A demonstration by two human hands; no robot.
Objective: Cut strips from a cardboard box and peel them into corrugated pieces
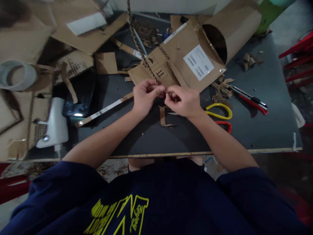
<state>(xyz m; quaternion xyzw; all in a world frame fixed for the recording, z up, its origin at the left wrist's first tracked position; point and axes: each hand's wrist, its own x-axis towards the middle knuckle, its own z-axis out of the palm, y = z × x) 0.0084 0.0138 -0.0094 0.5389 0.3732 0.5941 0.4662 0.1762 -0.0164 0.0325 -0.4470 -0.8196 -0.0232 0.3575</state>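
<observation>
1. Pinching a narrow corrugated strip (133,31) near its lower end, the left hand (146,96) and the right hand (184,99) met at the centre of the frame, thumbs and fingertips closed on it and almost touching each other. From there the strip ran up to the top edge, left of centre.
2. To my eye, the step was fine fingertip work at that end. Doing it well called for a firm left pinch and only small moves from the right, since such thin cardboard would probably crease or tear under a hard pull.
3. That long free length deserved care too: slack enough not to tug at the fingers, and not snagging on the labelled carton (182,49) behind it.
4. Sense also lay in minding the scissors (230,112), right of centre, as a pale blade seemed to poke out beneath the right hand.
5. Fingers covered the very tip of the strip, so I couldn't tell whether it was being folded, rolled or split.
6. Beyond the top edge the strip's far end was cut off, the right hand and wrist hid the scissors' middle, and a dark blur in the upper left corner was unreadable.
</observation>
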